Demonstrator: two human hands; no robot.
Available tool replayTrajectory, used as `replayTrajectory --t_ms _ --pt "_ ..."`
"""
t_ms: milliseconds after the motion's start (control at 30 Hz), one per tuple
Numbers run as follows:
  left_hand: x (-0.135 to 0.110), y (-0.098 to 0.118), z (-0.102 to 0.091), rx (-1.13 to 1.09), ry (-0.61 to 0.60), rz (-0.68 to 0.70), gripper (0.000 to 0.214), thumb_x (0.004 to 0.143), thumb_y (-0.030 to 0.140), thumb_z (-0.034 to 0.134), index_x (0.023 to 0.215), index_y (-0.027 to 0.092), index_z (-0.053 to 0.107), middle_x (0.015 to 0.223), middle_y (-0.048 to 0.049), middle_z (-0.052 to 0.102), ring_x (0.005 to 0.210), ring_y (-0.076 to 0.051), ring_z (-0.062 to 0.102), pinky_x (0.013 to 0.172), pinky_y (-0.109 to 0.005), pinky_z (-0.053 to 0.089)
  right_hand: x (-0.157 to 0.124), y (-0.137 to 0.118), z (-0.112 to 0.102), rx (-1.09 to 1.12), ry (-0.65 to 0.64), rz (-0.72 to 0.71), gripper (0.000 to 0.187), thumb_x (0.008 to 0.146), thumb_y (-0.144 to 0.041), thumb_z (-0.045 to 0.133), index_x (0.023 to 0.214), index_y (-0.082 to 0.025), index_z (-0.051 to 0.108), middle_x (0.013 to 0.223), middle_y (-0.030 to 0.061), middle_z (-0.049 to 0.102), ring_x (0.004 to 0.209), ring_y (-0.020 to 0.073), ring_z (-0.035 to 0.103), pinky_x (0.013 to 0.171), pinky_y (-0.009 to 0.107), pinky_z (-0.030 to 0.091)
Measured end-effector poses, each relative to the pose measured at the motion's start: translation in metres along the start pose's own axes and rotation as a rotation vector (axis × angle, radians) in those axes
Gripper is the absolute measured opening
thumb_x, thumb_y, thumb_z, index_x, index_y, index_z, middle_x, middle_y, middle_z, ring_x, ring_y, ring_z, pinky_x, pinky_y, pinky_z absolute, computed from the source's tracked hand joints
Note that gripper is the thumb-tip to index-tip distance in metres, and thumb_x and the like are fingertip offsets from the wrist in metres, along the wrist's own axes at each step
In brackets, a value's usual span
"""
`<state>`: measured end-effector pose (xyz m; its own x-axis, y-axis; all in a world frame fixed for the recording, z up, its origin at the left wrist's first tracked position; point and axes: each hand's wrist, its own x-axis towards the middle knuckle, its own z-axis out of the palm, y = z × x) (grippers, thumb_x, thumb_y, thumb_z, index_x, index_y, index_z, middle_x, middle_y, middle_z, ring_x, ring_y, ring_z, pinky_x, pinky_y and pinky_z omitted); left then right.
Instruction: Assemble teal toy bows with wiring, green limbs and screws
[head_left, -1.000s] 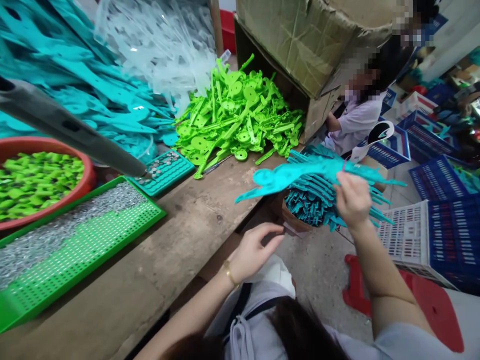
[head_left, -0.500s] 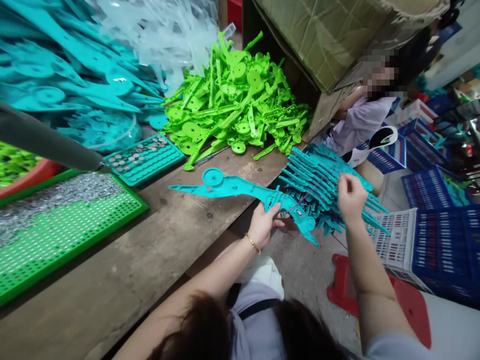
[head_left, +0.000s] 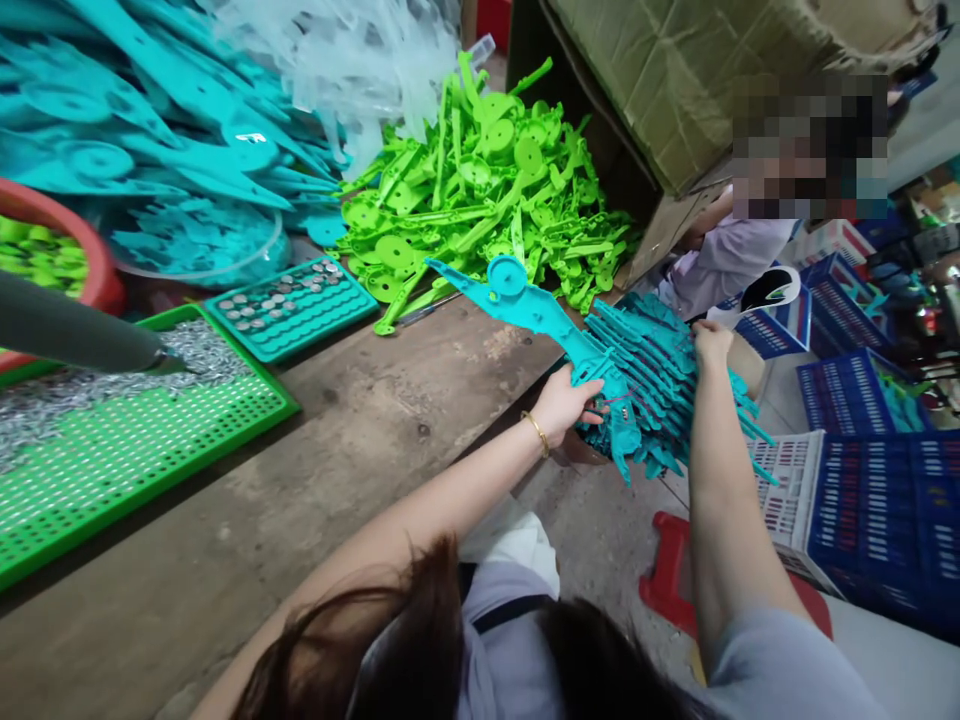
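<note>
My left hand (head_left: pixel 566 405), with a gold bracelet at the wrist, grips a long turquoise plastic piece (head_left: pixel 536 305) with a round disc near its far end. The piece slants over the near side of a stack of similar turquoise pieces (head_left: pixel 652 370). A thin reddish cord (head_left: pixel 616 399) shows by the held piece; where it ends I cannot make out. At the far right side of the stack is my right hand (head_left: pixel 712 342), its fingers closed. Whatever it pinches, if anything, is hidden.
Bright green plastic parts (head_left: pixel 487 190) lie heaped on the wooden bench (head_left: pixel 360 430). Left are a green tray of small metal pieces (head_left: pixel 150 430), a teal tray (head_left: pixel 300 335) and a grey tool (head_left: pixel 82 325). A person (head_left: pixel 727 250) sits beyond; blue crates (head_left: pixel 885 500) stand right.
The turquoise piece in my left hand has moved right and turned, its disc end rising, and now overlaps the stack. My right hand has shifted slightly up and right.
</note>
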<state>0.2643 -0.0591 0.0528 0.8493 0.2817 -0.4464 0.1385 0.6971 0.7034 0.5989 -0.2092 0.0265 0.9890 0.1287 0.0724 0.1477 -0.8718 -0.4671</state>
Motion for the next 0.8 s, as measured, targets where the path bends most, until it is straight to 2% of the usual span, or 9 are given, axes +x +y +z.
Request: replayTrajectory --t_ms 67,233,333,433,500,600,667,733,800 --pt "0.005 0.005 0.0 0.002 0.027 0.0 0.023 0.084 0.017 0.067 0.102 0.017 0.054 0.084 -0.003 0.068 0.055 -0.012 0.067 0.045 -0.02 0.055 0.003 0.005 0.001 0.046 0.033 -0.019 0.032 0.093 -0.041 0.06 0.11 -0.014 0.063 0.106 0.0048 0.067 0.091 0.0155 0.065 0.08 0.035 0.056" --pt "0.008 0.01 -0.004 -0.024 0.055 0.01 0.017 0.087 0.012 0.062 0.101 0.016 0.054 0.085 -0.0023 0.068 0.056 -0.011 0.067 0.049 -0.02 0.057 0.007 0.007 -0.007 0.121 0.178 -0.085 0.026 0.085 -0.032 0.058 0.098 -0.011 0.068 0.092 0.0074 0.07 0.089 0.0198 0.065 0.088 0.04 0.053" --pt "0.007 0.015 -0.004 -0.09 0.033 0.03 0.016 0.087 0.014 0.064 0.099 0.016 0.052 0.084 -0.0026 0.068 0.057 -0.012 0.068 0.05 -0.021 0.058 0.008 0.002 -0.009 0.174 0.202 -0.12 0.035 0.085 -0.031 0.047 0.106 -0.011 0.065 0.091 0.0095 0.07 0.08 0.0197 0.066 0.079 0.04 0.055" --pt "0.005 0.023 -0.005 -0.146 0.016 0.065 0.015 0.087 0.016 0.064 0.094 0.015 0.051 0.079 -0.0024 0.067 0.057 -0.012 0.068 0.05 -0.021 0.057 0.005 -0.003 -0.006 0.194 0.171 -0.142 0.038 0.084 -0.033 0.044 0.109 -0.011 0.063 0.086 0.0095 0.07 0.07 0.0187 0.065 0.068 0.037 0.056" --pt "0.003 0.028 -0.009 -0.165 0.016 0.098 0.016 0.086 0.017 0.065 0.092 0.015 0.051 0.077 -0.0015 0.066 0.054 -0.011 0.066 0.045 -0.018 0.052 0.001 -0.005 -0.005 0.17 0.142 -0.159 0.037 0.082 -0.033 0.045 0.106 -0.011 0.064 0.084 0.0096 0.07 0.069 0.0188 0.065 0.069 0.036 0.056" --pt "-0.001 0.036 -0.021 -0.163 0.004 0.156 0.022 0.081 0.02 0.071 0.089 0.015 0.051 0.074 0.0 0.065 0.049 -0.009 0.063 0.039 -0.015 0.043 -0.004 -0.008 -0.009 0.077 0.069 -0.182 0.031 0.077 -0.031 0.051 0.094 -0.011 0.068 0.082 0.0114 0.07 0.076 0.0226 0.065 0.077 0.04 0.055" --pt "-0.003 0.04 -0.032 -0.14 0.004 0.206 0.026 0.077 0.024 0.075 0.086 0.016 0.051 0.073 0.0006 0.065 0.049 -0.009 0.061 0.038 -0.015 0.04 -0.006 -0.012 -0.01 -0.001 0.011 -0.209 0.028 0.073 -0.026 0.054 0.09 -0.011 0.07 0.088 0.0141 0.072 0.087 0.0267 0.066 0.088 0.044 0.052" --pt "-0.004 0.043 -0.045 -0.096 0.037 0.249 0.03 0.075 0.028 0.077 0.085 0.016 0.052 0.072 0.0008 0.065 0.05 -0.009 0.061 0.039 -0.014 0.04 -0.008 -0.017 -0.007 -0.062 -0.048 -0.259 0.033 0.071 -0.021 0.053 0.097 -0.011 0.071 0.104 0.0159 0.072 0.103 0.028 0.063 0.099 0.044 0.046" --pt "-0.006 0.044 -0.057 -0.042 0.082 0.264 0.032 0.073 0.03 0.077 0.086 0.016 0.052 0.073 -0.0001 0.066 0.049 -0.008 0.061 0.039 -0.014 0.039 -0.012 -0.024 -0.001 -0.105 -0.134 -0.321 0.04 0.07 -0.017 0.052 0.105 -0.014 0.072 0.116 0.0132 0.07 0.11 0.0255 0.061 0.103 0.04 0.044"
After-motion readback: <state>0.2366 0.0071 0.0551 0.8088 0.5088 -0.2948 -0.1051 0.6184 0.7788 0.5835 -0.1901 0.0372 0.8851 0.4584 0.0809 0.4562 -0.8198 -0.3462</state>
